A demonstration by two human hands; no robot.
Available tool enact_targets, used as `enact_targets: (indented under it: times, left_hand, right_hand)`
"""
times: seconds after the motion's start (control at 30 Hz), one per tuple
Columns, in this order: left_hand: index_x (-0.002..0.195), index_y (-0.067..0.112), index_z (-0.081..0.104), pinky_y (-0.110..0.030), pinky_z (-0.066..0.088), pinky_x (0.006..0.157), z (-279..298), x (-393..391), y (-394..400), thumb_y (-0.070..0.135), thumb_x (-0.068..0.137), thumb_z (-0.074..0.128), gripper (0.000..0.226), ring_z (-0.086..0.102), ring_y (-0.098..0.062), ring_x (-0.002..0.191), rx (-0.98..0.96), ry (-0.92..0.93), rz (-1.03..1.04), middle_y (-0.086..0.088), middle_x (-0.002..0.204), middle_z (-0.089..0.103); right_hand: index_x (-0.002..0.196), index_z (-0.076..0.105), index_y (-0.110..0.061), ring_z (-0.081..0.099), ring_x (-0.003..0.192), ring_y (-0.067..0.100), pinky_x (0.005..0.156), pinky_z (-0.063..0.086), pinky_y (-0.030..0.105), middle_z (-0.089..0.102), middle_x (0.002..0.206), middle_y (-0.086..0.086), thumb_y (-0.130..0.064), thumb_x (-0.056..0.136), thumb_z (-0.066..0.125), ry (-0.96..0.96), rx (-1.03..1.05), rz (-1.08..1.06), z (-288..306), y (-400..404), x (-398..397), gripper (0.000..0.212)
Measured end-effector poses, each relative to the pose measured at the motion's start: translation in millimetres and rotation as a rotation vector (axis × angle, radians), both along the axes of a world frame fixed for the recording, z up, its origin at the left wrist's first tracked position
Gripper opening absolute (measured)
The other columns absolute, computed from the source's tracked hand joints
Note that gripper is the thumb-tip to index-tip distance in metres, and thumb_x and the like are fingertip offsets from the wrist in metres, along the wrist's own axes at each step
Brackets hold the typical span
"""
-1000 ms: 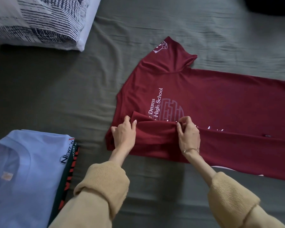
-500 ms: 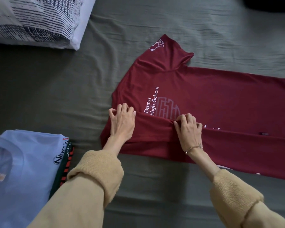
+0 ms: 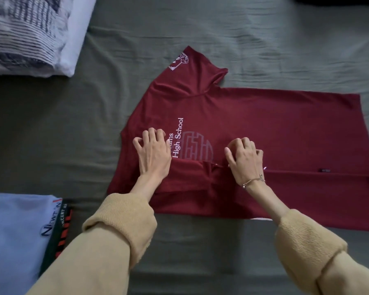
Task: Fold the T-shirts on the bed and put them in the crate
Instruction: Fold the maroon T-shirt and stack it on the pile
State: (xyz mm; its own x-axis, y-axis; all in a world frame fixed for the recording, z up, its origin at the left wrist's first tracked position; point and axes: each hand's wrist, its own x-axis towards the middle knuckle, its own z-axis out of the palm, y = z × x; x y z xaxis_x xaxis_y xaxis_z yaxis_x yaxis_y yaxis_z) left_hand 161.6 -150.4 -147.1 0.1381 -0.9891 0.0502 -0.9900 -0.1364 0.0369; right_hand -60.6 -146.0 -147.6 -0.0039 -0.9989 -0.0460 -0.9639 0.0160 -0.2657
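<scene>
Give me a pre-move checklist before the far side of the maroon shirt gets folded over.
1. Near side of maroon T-shirt folded in: ok.
2. Near sleeve tucked flat: not ok, bunched between the left hand and the right hand.
3. Far sleeve spread out, free to fold: ok.
4. Green bedsheet around shirt free of clutter: ok.
5. Folded light blue T-shirt clear of the work area: ok.
6. Crate in reach: cannot tell, not in view.
</scene>
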Motion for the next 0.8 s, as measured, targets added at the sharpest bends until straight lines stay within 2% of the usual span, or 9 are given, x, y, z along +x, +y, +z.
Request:
enact_targets:
  times: [0.1,0.2,0.3,0.43,0.6,0.63,0.7,0.8]
  left_hand:
    - [0.116,0.014,0.054,-0.04,0.035,0.088,-0.6,-23.9,-19.4,0.024,0.093,0.043,0.028,0.049,-0.023,0.103,-0.005,0.058,-0.096,-0.005,0.111,0.054]
    - [0.118,0.015,0.055,-0.039,0.035,0.089,3.8,-57.4,-44.4,0.015,0.086,0.052,0.032,0.049,-0.024,0.107,0.012,0.125,-0.24,-0.003,0.115,0.055]
    - [0.125,0.017,0.051,-0.038,0.034,0.093,5.2,-92.7,-75.0,0.009,0.08,0.054,0.046,0.047,-0.021,0.115,0.055,0.132,-0.349,0.0,0.125,0.051]
    - [0.142,0.019,0.036,-0.036,0.026,0.105,2.2,-126.6,-115.3,0.004,0.081,0.05,0.065,0.034,-0.015,0.132,0.108,0.091,-0.428,0.004,0.145,0.037]
    - [0.151,0.017,0.01,-0.051,0.007,0.115,3.2,-151.3,-163.1,0.01,0.083,0.055,0.082,0.009,-0.015,0.145,0.272,-0.071,-0.392,-0.001,0.158,0.013]
    - [0.151,0.015,0.008,-0.054,0.005,0.114,3.6,-150.8,-169.3,0.014,0.084,0.057,0.083,0.01,-0.016,0.145,0.291,-0.114,-0.385,-0.003,0.158,0.014]
    - [0.149,0.01,0.018,-0.059,0.004,0.112,4.4,-149.5,-176.5,0.021,0.082,0.06,0.08,0.024,-0.022,0.138,0.26,-0.18,-0.38,-0.01,0.148,0.031]
    - [0.133,0.007,0.041,-0.061,0.005,0.111,8.2,-146.8,-177.5,0.027,0.078,0.063,0.063,0.04,-0.028,0.119,0.177,-0.269,-0.41,-0.011,0.121,0.05]
  right_hand:
    - [0.11,0.055,-0.014,0.047,0.107,0.023,0.09,0.032,0.038,0.05,0.11,0.006,-0.022,0.091,0.05,-0.023,0.009,-0.051,6.2,-17.9,-33.8,0.021]
    - [0.113,0.053,-0.015,0.048,0.107,0.022,0.09,0.032,0.038,0.051,0.112,0.005,-0.013,0.085,0.052,0.022,0.001,-0.087,8.7,-42.1,-79.3,0.029]
    - [0.12,0.05,-0.014,0.048,0.112,0.023,0.092,0.032,0.038,0.051,0.121,0.003,-0.007,0.08,0.052,0.045,0.014,-0.109,10.3,-70.7,-132.8,0.041]
    - [0.135,0.038,-0.012,0.04,0.127,0.023,0.092,0.038,0.044,0.031,0.149,-0.001,-0.003,0.081,0.051,0.106,0.153,-0.119,11.8,-113.4,-197.0,0.057]
    - [0.148,0.02,-0.015,0.032,0.13,0.025,0.093,0.043,0.043,0.016,0.156,-0.004,-0.009,0.083,0.058,0.145,0.228,-0.079,13.1,-159.5,-245.9,0.075]
    - [0.148,0.017,-0.016,0.031,0.13,0.025,0.094,0.043,0.042,0.018,0.155,-0.002,-0.01,0.083,0.06,0.133,0.24,-0.064,13.9,-165.6,-249.3,0.078]
    - [0.147,0.021,-0.015,0.032,0.128,0.027,0.09,0.043,0.041,0.032,0.147,0.003,-0.01,0.083,0.06,0.132,0.232,-0.042,14.7,-171.9,-252.7,0.074]
    - [0.129,0.043,-0.011,0.04,0.118,0.03,0.071,0.043,0.04,0.043,0.127,0.012,-0.004,0.086,0.054,0.18,0.122,-0.036,17.0,-168.3,-253.9,0.044]
